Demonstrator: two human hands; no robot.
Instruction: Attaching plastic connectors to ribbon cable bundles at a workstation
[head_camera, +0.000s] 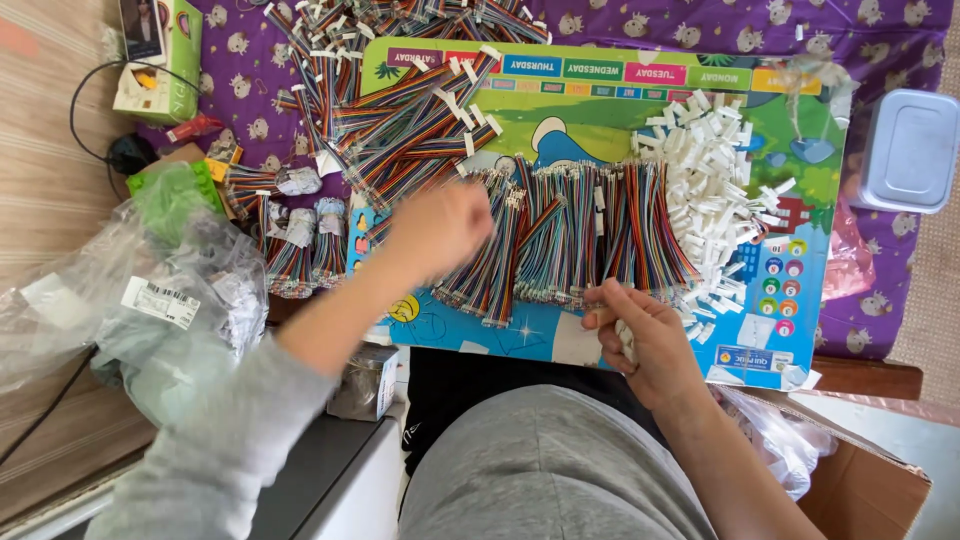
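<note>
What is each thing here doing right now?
Left hand: blurred, over the wire row.
Right hand: closed on a small white piece.
Rainbow wires: laid in a row.
White connectors: heaped loose.
Grey box: lid on.
Clear bag: crumpled.

Two hands are in view: the left hand (437, 228), blurred, and the right hand (640, 335). One colourful board (600, 100) lies under the work. On it are two big groups of rainbow wires: a loose heap (400, 110) at the top left and a combed row (570, 235) across the middle; the single wires are far too many to count. One pile of white plugs (715, 190) sits at the right, dozens at least. Left of the board lie what look like four small tied bundles (300, 235), though the view there is cluttered. There is one grey lidded box (908, 150), one green carton (160, 60), one cardboard box (860, 480), and one heap of clear plastic bags (150, 300).
</note>
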